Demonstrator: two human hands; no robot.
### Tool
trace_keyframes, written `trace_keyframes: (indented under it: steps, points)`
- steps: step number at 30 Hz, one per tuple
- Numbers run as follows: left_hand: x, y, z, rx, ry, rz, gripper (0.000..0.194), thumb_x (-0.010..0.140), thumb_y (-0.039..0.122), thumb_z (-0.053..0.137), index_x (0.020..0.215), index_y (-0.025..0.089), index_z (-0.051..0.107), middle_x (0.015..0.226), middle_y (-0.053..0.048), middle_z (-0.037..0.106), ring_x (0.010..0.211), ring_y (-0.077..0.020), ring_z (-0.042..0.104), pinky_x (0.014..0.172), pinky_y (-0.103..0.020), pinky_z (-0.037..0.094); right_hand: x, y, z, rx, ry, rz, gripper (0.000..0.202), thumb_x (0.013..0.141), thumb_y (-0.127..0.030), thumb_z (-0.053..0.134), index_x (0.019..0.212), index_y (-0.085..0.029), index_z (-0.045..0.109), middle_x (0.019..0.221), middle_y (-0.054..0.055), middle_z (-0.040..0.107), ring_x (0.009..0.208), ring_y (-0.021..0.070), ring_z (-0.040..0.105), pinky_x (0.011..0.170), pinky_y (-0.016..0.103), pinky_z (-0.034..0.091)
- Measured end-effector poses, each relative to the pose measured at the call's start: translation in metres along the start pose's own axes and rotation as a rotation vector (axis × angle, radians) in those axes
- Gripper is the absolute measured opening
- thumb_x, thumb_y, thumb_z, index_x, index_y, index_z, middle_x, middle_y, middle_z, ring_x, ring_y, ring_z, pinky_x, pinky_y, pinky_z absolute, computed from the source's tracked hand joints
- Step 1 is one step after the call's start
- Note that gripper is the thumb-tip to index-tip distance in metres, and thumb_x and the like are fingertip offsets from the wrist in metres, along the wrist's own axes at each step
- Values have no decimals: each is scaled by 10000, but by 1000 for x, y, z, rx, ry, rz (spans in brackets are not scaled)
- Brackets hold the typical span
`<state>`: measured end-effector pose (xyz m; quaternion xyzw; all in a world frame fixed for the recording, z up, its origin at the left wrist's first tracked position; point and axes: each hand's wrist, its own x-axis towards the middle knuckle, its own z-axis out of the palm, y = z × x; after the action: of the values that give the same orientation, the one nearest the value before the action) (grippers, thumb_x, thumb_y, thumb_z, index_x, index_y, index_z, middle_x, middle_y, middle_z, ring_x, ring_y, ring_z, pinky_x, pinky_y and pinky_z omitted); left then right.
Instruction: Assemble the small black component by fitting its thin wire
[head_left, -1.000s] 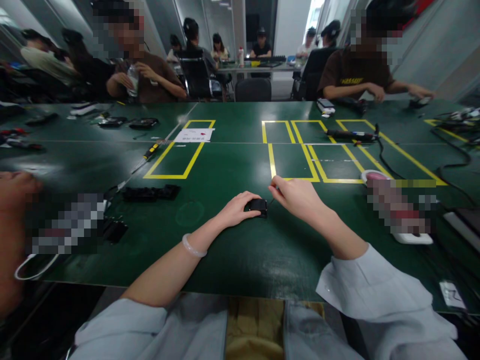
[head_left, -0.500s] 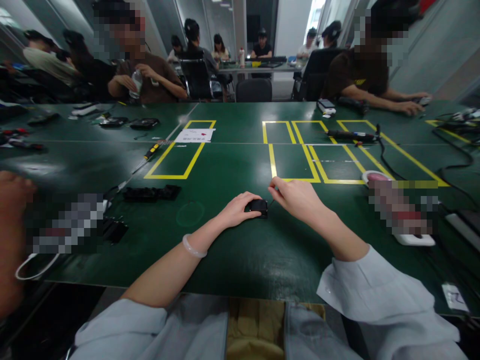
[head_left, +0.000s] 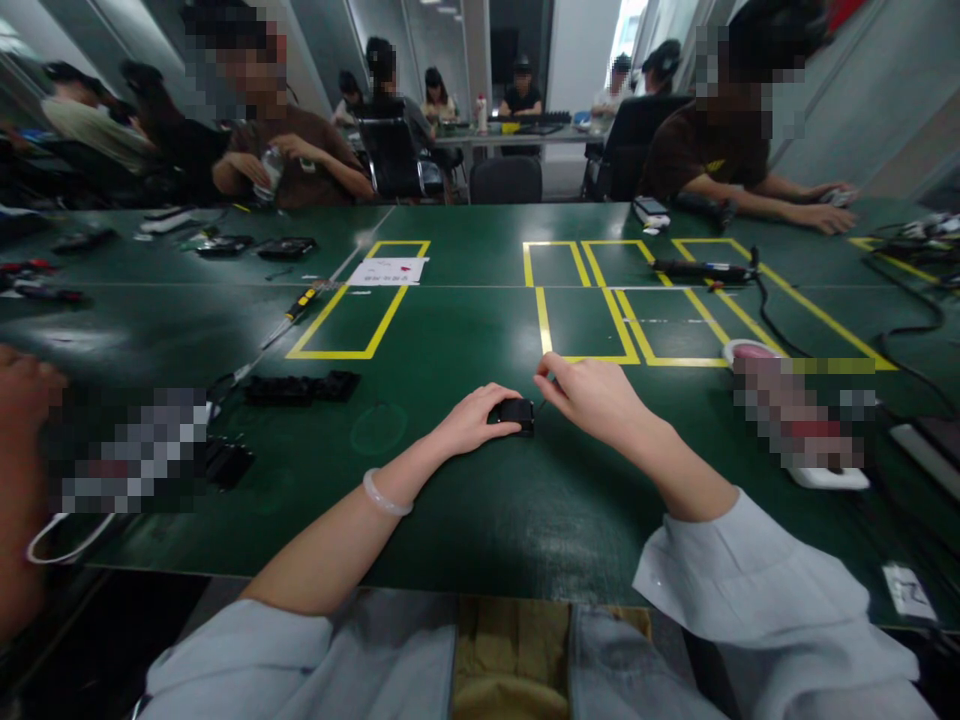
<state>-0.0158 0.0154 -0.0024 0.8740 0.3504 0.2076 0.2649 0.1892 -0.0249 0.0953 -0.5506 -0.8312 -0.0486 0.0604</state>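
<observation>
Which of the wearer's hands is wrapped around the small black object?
The left hand, with the pale bracelet; the right hand is beside the black object, not around it.

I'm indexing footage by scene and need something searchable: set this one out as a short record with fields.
Left hand: left hand, fingers and thumb around a small black object
Right hand: right hand, fingertips pinched, apparently on a thin dark piece near that object
Surface: green table with yellow tape outlines
Beyond hands, left: white sheet; yellow-and-black tool
Beyond hands, right: black rod-like tool
Across table: two people in brown tops
Unclear: what the black object is
</observation>
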Motion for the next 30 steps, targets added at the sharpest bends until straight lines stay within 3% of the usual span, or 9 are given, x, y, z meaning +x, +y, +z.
trace_keyframes:
  steps: [5, 13, 30]
  points:
    - [0, 0, 0, -6, -7, -3, 377, 840, 422, 615, 1165, 239, 554, 1126, -62, 595, 1058, -243, 551, 921, -380, 430, 0, 1, 1, 14, -14, -7, 288, 968, -349, 325, 1067, -199, 549, 787, 46, 702, 724, 193, 655, 548, 268, 248]
    - [0, -4, 1, 0, -3, 16, 386, 835, 415, 625, 1170, 240, 544, 1144, -53, 588, 1076, -235, 545, 930, -370, 429, -3, 3, 0, 128, -16, -179, 253, 937, -269, 364, 1124, -192, 515, 810, 30, 690, 684, 164, 623, 546, 263, 242]
    - [2, -5, 1, 2, -20, 19, 394, 842, 415, 622, 1188, 243, 546, 1150, -60, 591, 1081, -239, 543, 939, -378, 424, 0, 5, 6, 63, 1, -132, 280, 967, -353, 338, 1055, -196, 552, 741, 41, 687, 656, 181, 626, 530, 266, 206]
